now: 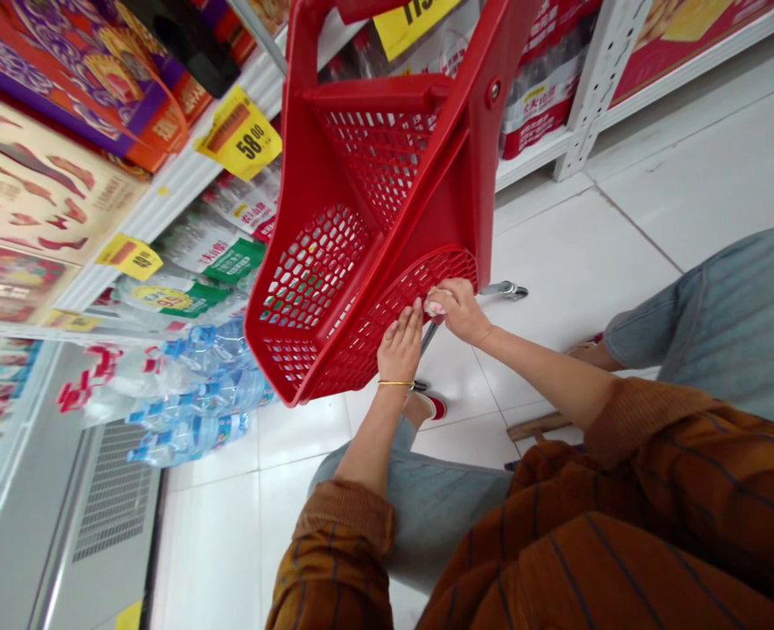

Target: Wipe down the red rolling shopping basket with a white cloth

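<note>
A red plastic shopping basket (360,219) with a lattice wall stands tipped in front of me in a shop aisle. My left hand (400,346), with a thin gold bangle on the wrist, lies flat against the basket's lower rim, fingers stretched out. My right hand (458,308) is closed on a small pale thing (434,304), pressed to the same rim; I cannot make out what it is. Both sleeves are brown with dark stripes.
White shelves (183,175) on the left carry bottled water packs (190,394) and yellow price tags (239,136). A white shelf post (589,87) stands at the back right. The floor is pale tile (623,227). My knees in blue jeans (721,306) are bent low.
</note>
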